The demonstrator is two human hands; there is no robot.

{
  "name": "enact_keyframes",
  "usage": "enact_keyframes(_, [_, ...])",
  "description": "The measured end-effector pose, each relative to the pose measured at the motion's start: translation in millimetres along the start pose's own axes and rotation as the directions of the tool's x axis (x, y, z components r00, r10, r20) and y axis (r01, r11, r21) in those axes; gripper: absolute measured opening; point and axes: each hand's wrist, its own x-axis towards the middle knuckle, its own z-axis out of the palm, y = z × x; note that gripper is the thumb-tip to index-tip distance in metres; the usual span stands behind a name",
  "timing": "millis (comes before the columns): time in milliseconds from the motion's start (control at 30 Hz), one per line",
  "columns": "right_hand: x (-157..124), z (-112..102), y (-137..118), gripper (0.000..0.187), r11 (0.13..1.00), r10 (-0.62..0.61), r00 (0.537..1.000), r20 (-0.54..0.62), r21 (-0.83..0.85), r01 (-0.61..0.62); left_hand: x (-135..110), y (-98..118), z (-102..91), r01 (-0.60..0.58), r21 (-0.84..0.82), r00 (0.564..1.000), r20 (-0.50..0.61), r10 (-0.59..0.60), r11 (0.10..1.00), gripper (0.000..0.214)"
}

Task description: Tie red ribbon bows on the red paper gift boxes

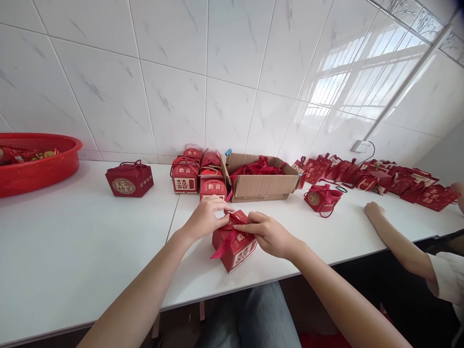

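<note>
The red gift box (242, 249) rests on the table (90, 251), directly before the person, near the front edge. The left hand (207, 218) pinches the ribbon (225, 245) at the box top; the right hand (270, 234) extends its index finger across it, presumably to prevent slipping. Whether the curled right fingers grip anything cannot be told. The carton (263, 187) stands open behind, allowing access from above.
</note>
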Motion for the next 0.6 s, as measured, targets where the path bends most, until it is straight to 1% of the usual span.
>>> enact_keyframes(167, [-4.0,1.4,5.3,0.053,0.997,0.019,0.999,0.038,0.074,-0.022,2.0,-2.0,0.4,0.024,0.062,1.000,0.010,-0.025,0.998,0.019])
enact_keyframes(267, [-6.8,1.6,7.2,0.053,0.997,0.022,0.999,0.032,0.076,-0.025,1.0,-3.2,-1.3,0.055,0.074,0.998,0.017,-0.056,0.996,0.018])
enact_keyframes(367, [-8.0,0.5,6.9,0.047,0.996,0.068,0.996,-0.052,0.055,-0.066,-0.1,-1.2,-5.2,0.072,0.052,0.997,0.025,-0.074,0.996,0.019])
enact_keyframes(467, [-5.8,-0.3,7.1,0.038,0.990,0.141,0.969,-0.202,0.056,-0.132,0.5,6.1,-7.8,0.096,-0.065,0.994,0.059,-0.092,0.993,0.024])
enact_keyframes(533, [-2.1,0.0,8.4,0.033,0.985,0.170,0.946,-0.277,0.079,-0.153,2.3,13.5,-5.5,0.114,-0.154,0.989,0.107,-0.098,0.982,0.025])
enact_keyframes(600, [2.1,0.7,10.1,0.029,0.983,0.179,0.932,-0.314,0.104,-0.154,4.6,21.0,1.0,0.116,-0.172,0.984,0.152,-0.090,0.978,0.019])
